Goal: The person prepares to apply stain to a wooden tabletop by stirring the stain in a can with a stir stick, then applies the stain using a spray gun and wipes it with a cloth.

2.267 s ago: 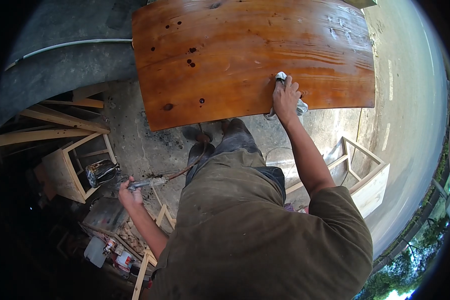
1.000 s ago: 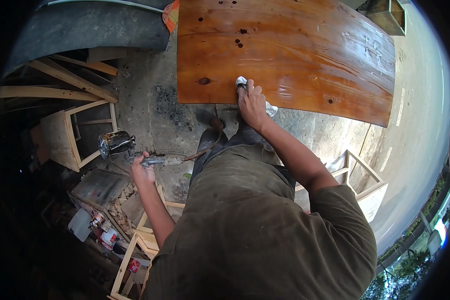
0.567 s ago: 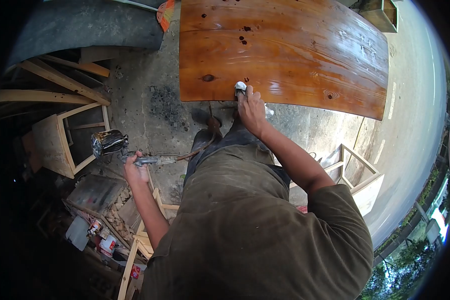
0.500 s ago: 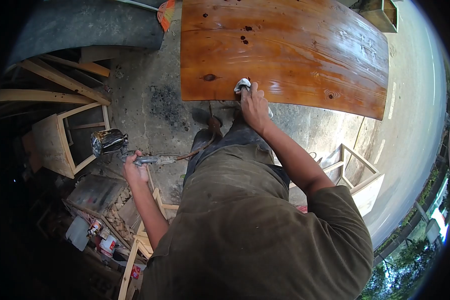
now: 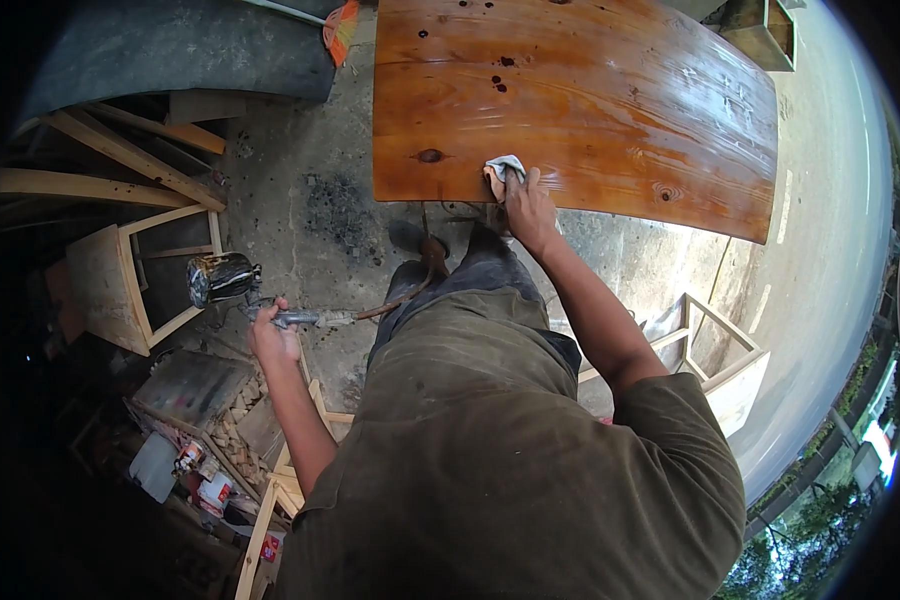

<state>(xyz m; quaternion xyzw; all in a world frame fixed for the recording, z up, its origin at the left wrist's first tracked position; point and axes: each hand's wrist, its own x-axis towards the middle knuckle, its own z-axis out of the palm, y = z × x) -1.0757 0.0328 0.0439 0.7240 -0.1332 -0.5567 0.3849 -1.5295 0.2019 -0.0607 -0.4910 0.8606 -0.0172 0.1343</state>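
My left hand (image 5: 275, 337) is wrapped round the grip of a spray gun (image 5: 254, 307), held out to my left. Its stained cup (image 5: 220, 280) points away from me, and a brown hose (image 5: 398, 300) runs from the handle toward my legs. In my right hand (image 5: 532, 212) is a crumpled white rag (image 5: 505, 166), pinched at the near edge of a glossy orange-brown wooden panel (image 5: 590, 110). The rag touches the panel's surface close to that edge. Dark knots and several dark spots mark the wood.
Bare wooden frames stand at left (image 5: 175, 275) and right (image 5: 715, 345). A dark curved panel (image 5: 180, 50) lies at the upper left above stacked planks (image 5: 100, 190). A crate of wood offcuts (image 5: 238, 430) sits lower left. Concrete floor (image 5: 300, 150) and a road (image 5: 830, 250) surround the panel.
My right hand and the rag have shifted slightly right along the panel's near edge, and more of the rag shows. The view has moved a little. My left hand still holds the spray gun.
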